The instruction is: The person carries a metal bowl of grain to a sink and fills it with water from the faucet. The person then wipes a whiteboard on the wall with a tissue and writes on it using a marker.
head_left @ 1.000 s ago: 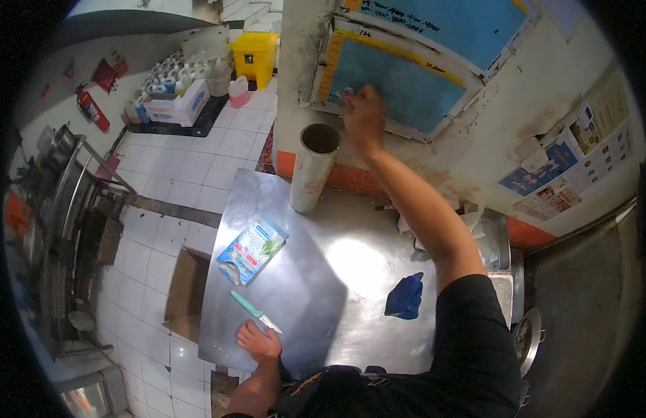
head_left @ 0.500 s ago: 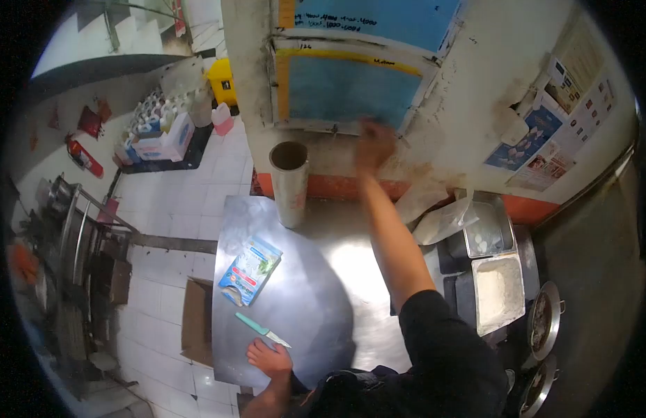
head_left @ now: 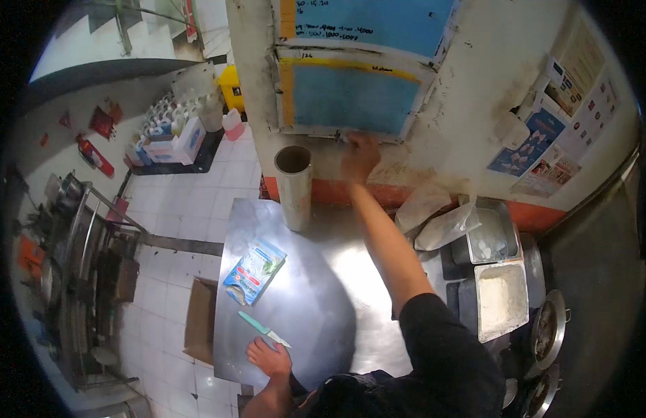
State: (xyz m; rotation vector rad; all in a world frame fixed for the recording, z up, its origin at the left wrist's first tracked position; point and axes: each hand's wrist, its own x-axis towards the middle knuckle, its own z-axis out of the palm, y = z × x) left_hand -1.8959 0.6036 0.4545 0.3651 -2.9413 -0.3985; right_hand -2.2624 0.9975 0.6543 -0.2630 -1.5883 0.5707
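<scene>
My right hand (head_left: 361, 155) is raised to the wall, fingers closed at the lower frame of a blue board (head_left: 354, 99). A small hook-like fitting (head_left: 339, 136) is by the fingertips; what they pinch, if anything, cannot be made out. On the steel table (head_left: 316, 292), my left hand (head_left: 270, 357) lies flat near the front edge with its fingers out. Just beyond it is a knife (head_left: 255, 322) with a green handle, its blade pointing right. Farther back lies a blue and white packet (head_left: 255, 272) with a torn lower corner.
An upright hollow tube (head_left: 293, 198) stands at the table's back. Right of the table are a clear plastic bag (head_left: 445, 226), a metal pan of white powder (head_left: 502, 296) and round pans (head_left: 549, 327). A cardboard box (head_left: 199, 320) sits on the floor at left.
My right hand has moved left along the board's lower edge to the small fitting. My left hand, the knife and the packet stay in place; the view has shifted slightly.
</scene>
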